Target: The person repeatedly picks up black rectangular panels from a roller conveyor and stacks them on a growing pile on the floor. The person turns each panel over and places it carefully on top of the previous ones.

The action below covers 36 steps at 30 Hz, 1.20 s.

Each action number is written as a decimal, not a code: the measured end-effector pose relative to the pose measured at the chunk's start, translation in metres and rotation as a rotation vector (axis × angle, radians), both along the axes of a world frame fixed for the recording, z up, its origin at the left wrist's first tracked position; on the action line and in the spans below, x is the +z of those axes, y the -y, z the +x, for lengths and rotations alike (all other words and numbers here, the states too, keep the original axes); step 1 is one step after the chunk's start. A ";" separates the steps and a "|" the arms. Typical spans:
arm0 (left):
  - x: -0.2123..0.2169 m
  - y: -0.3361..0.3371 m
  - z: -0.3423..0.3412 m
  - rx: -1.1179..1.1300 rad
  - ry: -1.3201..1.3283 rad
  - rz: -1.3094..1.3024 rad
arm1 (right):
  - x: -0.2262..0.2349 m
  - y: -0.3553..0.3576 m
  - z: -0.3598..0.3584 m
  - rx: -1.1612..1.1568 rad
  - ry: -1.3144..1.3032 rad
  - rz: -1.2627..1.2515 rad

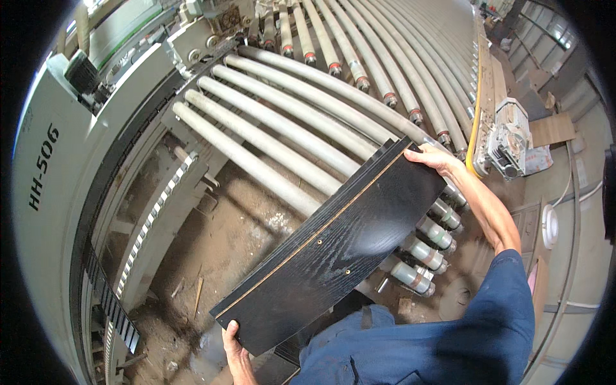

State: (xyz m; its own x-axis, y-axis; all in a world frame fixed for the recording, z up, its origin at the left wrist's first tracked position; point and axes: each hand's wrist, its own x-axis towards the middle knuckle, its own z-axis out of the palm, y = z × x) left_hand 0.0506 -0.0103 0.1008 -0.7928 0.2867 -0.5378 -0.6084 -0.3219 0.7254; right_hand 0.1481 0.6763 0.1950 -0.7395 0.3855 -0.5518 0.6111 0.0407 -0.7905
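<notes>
A long black wood-grain panel (340,256) lies slanted across the front of my body, its far right end higher in the view. Two small brass-coloured spots show on its face, and a thin tan line runs along its long edge. Further black layers (301,234) show beyond that line; I cannot tell whether they are separate boards. My left hand (236,350) grips the near left corner, thumb on top. At the opposite end, my right hand (431,157) is closed on the far corner, thumb over the face. The fingers under the panel are hidden.
Grey conveyor rollers (269,131) pass beneath the panel's far side, with more rollers beyond. A large pale machine (48,128) stands at the left. A motor (509,144) sits by a yellow-edged rail at the right. Debris litters the dirty floor (218,250).
</notes>
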 end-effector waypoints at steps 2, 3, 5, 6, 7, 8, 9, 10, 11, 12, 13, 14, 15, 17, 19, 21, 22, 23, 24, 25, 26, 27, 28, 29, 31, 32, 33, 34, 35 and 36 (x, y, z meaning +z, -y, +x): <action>0.014 -0.027 -0.016 -0.024 -0.141 -0.014 | 0.021 -0.003 0.003 -0.070 -0.235 -0.023; 0.024 -0.039 -0.027 -0.056 -0.210 -0.039 | 0.020 -0.015 0.007 -0.122 -0.280 -0.055; 0.034 -0.059 -0.058 -0.118 -0.339 -0.023 | 0.015 -0.059 0.021 -0.165 -0.388 -0.138; 0.041 -0.073 -0.075 -0.160 -0.411 -0.016 | 0.016 -0.073 0.026 -0.176 -0.490 -0.184; 0.048 -0.083 -0.090 -0.208 -0.455 -0.013 | 0.015 -0.088 0.030 -0.210 -0.590 -0.169; 0.056 -0.094 -0.103 -0.256 -0.507 -0.007 | 0.010 -0.102 0.031 -0.241 -0.698 -0.151; 0.068 -0.108 -0.107 -0.247 -0.517 -0.017 | 0.004 -0.108 0.031 -0.280 -0.856 -0.145; 0.061 -0.098 -0.121 -0.288 -0.392 -0.160 | 0.004 -0.120 0.033 -0.293 -0.962 -0.112; 0.063 -0.105 -0.124 -0.322 -0.382 -0.318 | -0.011 -0.140 0.039 -0.292 -1.021 -0.079; 0.062 -0.114 -0.127 -0.362 -0.362 -0.477 | -0.029 -0.158 0.045 -0.300 -1.068 -0.043; 0.042 -0.118 -0.131 -0.312 -0.406 -0.515 | -0.047 -0.174 0.051 -0.292 -1.075 -0.101; 0.045 -0.138 -0.118 -0.262 -0.505 -0.482 | -0.070 -0.180 0.051 -0.284 -1.066 -0.178; 0.051 -0.154 -0.118 -0.394 -0.598 -0.654 | -0.082 -0.186 0.061 -0.286 -1.058 -0.233; 0.060 -0.164 -0.111 -0.458 -0.557 -0.742 | -0.104 -0.183 0.062 -0.295 -1.021 -0.192; 0.050 -0.152 -0.121 -0.636 -0.588 -0.770 | -0.114 -0.194 0.073 -0.266 -1.039 -0.167; 0.046 -0.145 -0.124 -0.616 -0.653 -0.694 | -0.125 -0.201 0.073 -0.272 -1.042 -0.187; 0.041 -0.144 -0.123 -0.559 -0.685 -0.589 | -0.130 -0.205 0.076 -0.251 -1.038 -0.221; 0.037 -0.143 -0.118 -0.471 -0.699 -0.502 | -0.124 -0.205 0.072 -0.214 -1.031 -0.261; 0.034 -0.141 -0.114 -0.388 -0.720 -0.414 | -0.118 -0.204 0.065 -0.174 -1.022 -0.304; 0.032 -0.146 -0.113 -0.296 -0.727 -0.338 | -0.116 -0.206 0.066 -0.270 -0.988 -0.354; 0.033 -0.150 -0.112 -0.238 -0.729 -0.297 | -0.108 -0.211 0.072 -0.517 -0.991 -0.176; 0.046 -0.164 -0.104 -0.190 -0.716 -0.293 | -0.102 -0.212 0.070 -0.753 -0.942 -0.001; 0.059 -0.186 -0.101 -0.174 -0.695 -0.282 | -0.119 -0.230 0.078 -1.058 -0.973 0.254; 0.075 -0.198 -0.085 -0.131 -0.697 -0.303 | -0.109 -0.202 0.051 -1.091 -0.714 0.549; 0.068 -0.189 -0.088 -0.096 -0.543 -0.256 | -0.103 -0.191 0.041 -1.078 -0.707 0.476; 0.065 -0.188 -0.093 -0.145 -0.538 -0.243 | -0.105 -0.192 0.049 -1.090 -0.764 0.304; 0.066 -0.183 -0.094 -0.180 -0.534 -0.243 | -0.107 -0.193 0.049 -1.104 -0.811 0.139; 0.067 -0.187 -0.101 -0.206 -0.633 -0.236 | -0.107 -0.194 0.050 -1.113 -0.839 0.039; 0.063 -0.178 -0.097 -0.192 -0.628 -0.241 | -0.109 -0.193 0.048 -1.114 -0.844 -0.033; 0.063 -0.182 -0.097 -0.204 -0.663 -0.222 | -0.104 -0.190 0.048 -1.105 -0.856 -0.062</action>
State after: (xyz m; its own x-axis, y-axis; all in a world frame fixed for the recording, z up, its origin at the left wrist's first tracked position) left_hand -0.0462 0.1713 0.1641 -0.9147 0.4033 -0.0255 -0.0505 -0.0515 0.9974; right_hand 0.1964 0.8664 0.0915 -0.1854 0.9744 -0.1270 -0.3631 -0.1880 -0.9126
